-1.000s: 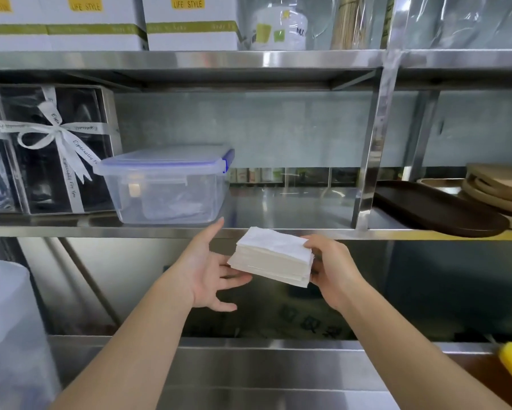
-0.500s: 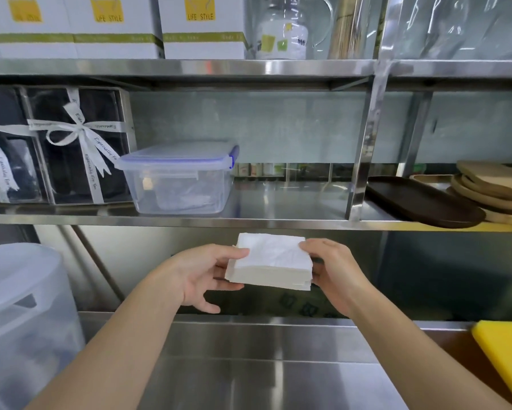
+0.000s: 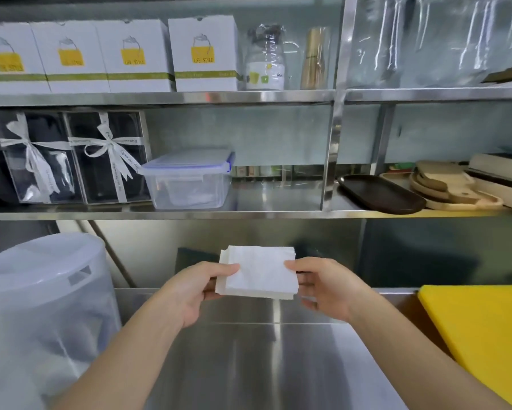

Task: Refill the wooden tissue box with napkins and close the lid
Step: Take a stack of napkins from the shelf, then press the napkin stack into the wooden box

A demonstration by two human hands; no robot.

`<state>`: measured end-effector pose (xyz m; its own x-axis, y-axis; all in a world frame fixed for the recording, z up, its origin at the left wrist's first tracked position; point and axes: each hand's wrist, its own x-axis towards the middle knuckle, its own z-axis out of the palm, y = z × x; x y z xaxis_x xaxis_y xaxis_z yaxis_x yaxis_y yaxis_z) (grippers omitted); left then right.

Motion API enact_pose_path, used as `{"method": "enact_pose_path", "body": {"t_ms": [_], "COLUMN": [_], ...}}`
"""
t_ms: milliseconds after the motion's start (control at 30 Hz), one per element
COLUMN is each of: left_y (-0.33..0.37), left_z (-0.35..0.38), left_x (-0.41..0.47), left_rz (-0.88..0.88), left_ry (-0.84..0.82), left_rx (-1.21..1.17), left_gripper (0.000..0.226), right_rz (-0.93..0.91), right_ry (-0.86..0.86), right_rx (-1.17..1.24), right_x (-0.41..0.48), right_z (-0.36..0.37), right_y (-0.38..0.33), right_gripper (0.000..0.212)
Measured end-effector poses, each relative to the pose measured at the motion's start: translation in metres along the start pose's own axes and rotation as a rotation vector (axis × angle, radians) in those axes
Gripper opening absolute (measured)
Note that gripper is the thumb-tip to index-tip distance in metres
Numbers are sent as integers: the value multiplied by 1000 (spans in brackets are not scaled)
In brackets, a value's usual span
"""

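- I see my left hand (image 3: 186, 294) and my right hand (image 3: 325, 287) out in front of me, each clamped on one side of a stack of napkins (image 3: 259, 272).
- The left grip has its thumb on top of the stack near the left edge, with the fingers curled under it; the right grip mirrors this at the right edge, thumb on top, fingers below.
- The stack is white, square and lies about level, held in the air above the steel surface (image 3: 248, 365), not touching it.
- I cannot see a wooden tissue box anywhere in this view.
- To my left on the surface stands a big translucent plastic container (image 3: 41, 306) with a pale lid.
- At the right edge lies a yellow board (image 3: 482, 335), well apart from the napkins.
- Behind the hands, the lower shelf (image 3: 248, 215) carries two dark gift boxes (image 3: 74, 158) tied with white ribbon, and just beside them a clear plastic tub (image 3: 188, 182) with a blue-trimmed lid, closed.
- Further right on that shelf I see a dark oval tray (image 3: 379, 195) and, next to it, a pile of wooden boards (image 3: 449, 187).
- The upper shelf holds a row of white boxes (image 3: 139, 57) with yellow labels and a clear jug (image 3: 265, 60).
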<state>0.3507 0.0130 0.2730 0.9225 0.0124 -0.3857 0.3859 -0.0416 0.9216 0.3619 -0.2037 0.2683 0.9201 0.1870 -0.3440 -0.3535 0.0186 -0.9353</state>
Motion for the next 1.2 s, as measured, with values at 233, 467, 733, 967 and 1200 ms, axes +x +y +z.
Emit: {"method": "enact_pose_path", "body": {"t_ms": [233, 467, 733, 967, 1200], "left_y": [-26, -71, -140, -189, -218], "left_z": [7, 16, 23, 20, 21], "left_x": [-77, -140, -180, -191, -190], "left_rz": [-49, -1, -43, -180, -150], "left_ry": [-174, -257, -243, -193, -82], "left_rx": [70, 109, 134, 138, 105], "left_gripper": [12, 37, 32, 17, 29], "right_rz": [-41, -13, 63, 138, 166], "right_ry": [-7, 18, 69, 159, 180], "right_rx": [-17, 36, 31, 0, -75], "right_x": [-79, -140, -187, -214, -226], "right_z": [1, 0, 5, 18, 26], "right_y": [29, 76, 147, 184, 203], "right_gripper": [10, 10, 16, 11, 14]}}
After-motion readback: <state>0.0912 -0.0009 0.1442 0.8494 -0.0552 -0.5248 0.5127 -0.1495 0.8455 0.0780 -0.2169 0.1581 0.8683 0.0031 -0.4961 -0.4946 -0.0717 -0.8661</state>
